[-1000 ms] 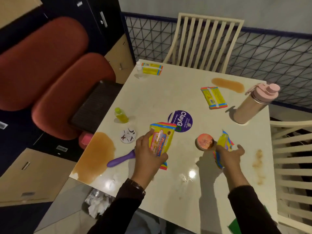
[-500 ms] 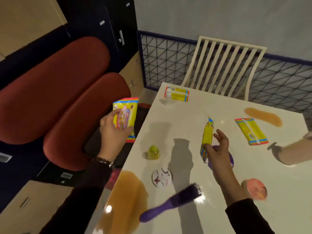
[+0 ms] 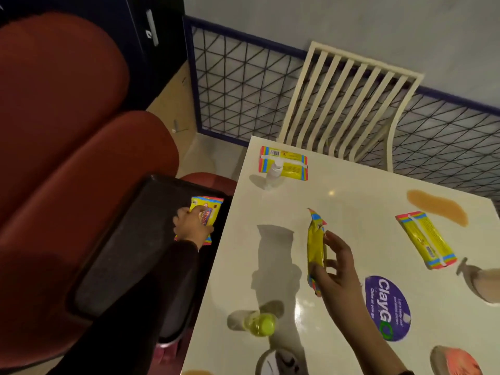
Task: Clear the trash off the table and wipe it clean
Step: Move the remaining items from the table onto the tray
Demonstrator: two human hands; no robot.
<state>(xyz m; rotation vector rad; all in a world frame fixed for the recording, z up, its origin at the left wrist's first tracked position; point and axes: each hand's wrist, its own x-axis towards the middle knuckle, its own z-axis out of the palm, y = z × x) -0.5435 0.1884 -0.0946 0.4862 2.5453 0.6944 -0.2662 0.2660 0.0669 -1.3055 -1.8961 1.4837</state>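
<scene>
My left hand [image 3: 192, 226] pinches one wrapper [image 3: 207, 212] over the black tray [image 3: 130, 247], left of the worktop [image 3: 351, 207]. My right-hand fingers [image 3: 338, 250] clasp an upright wrapper [image 3: 316, 247], its long axis running near-to-far, tray leftward.

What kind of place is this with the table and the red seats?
Probably a small café or canteen corner, though I can't be sure. A pale table stands beside padded red seats, a slatted chair is pushed up to it, and a black serving tray waits nearby.
</scene>
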